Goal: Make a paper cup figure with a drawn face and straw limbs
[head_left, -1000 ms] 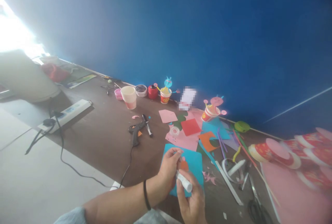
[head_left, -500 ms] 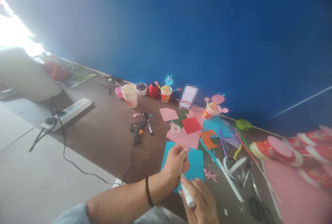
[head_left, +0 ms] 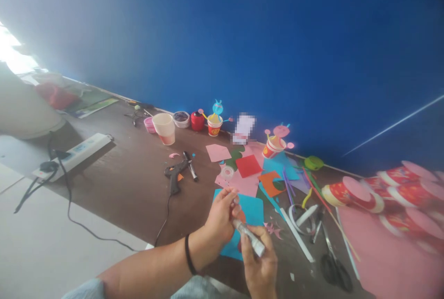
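Observation:
My right hand (head_left: 262,255) grips a white tube (head_left: 254,242) that looks like a glue stick, its far end pointing at my left hand. The fingers of my left hand (head_left: 222,216) are pinched together right at that end; whatever they hold is too small to make out. Beneath both hands lies a blue paper sheet (head_left: 255,209). A bit of orange (head_left: 242,217) shows just beside my left fingers, partly covered. Small pink paper scraps (head_left: 273,230) are strewn to the right of the blue sheet.
A black glue gun (head_left: 174,176) with its cord lies left of a pen (head_left: 192,167). Two decorated paper cups (head_left: 215,125) stand along the blue wall. Scissors (head_left: 335,269) and several red cups (head_left: 350,192) are on the right. A power strip (head_left: 74,155) is at the left.
My right hand has turned, and the white tube now slants more to the right, showing more of its length. My left hand stays pinched. The whole view has shifted slightly.

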Action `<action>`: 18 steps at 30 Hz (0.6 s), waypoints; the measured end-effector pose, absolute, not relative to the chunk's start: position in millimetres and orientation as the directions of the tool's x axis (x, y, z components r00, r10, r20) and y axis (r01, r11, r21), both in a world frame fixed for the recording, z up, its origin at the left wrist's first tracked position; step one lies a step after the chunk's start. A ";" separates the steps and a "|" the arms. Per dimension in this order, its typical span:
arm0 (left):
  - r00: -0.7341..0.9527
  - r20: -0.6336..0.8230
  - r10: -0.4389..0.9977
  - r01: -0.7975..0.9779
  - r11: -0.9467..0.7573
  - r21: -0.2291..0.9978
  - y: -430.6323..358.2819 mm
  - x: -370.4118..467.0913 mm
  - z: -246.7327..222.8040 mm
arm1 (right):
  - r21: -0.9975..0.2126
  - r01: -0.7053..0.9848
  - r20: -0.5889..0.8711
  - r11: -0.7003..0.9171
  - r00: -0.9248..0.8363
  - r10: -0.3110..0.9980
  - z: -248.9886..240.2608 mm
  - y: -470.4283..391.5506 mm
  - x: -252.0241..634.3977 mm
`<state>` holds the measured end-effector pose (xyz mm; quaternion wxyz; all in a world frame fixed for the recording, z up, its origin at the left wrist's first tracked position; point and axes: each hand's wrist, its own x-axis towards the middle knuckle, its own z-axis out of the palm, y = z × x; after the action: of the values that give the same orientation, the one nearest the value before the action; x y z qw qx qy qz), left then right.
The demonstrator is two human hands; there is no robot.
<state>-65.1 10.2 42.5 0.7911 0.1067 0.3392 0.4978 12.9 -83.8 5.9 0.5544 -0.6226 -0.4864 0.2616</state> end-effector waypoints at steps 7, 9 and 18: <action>0.267 -0.263 0.927 -0.713 0.374 0.593 10.9 -68.9 52.2 | -0.702 -0.710 -0.395 -0.059 0.318 0.862 17.3 -65.6 -17.7; 0.270 -0.182 0.946 -0.695 0.322 0.643 12.6 -70.1 55.3 | -0.557 -0.823 -0.490 -0.114 0.216 0.844 20.1 -61.8 -18.9; 0.184 -0.341 0.922 -0.725 0.362 0.585 27.4 -69.1 58.4 | -0.720 -0.691 -0.265 0.064 0.358 0.895 18.3 -57.0 -26.0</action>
<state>-69.1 27.4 58.4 0.7553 0.1476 0.3325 0.5452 -26.0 -57.0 18.3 0.7182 -0.4041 -0.1264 0.5522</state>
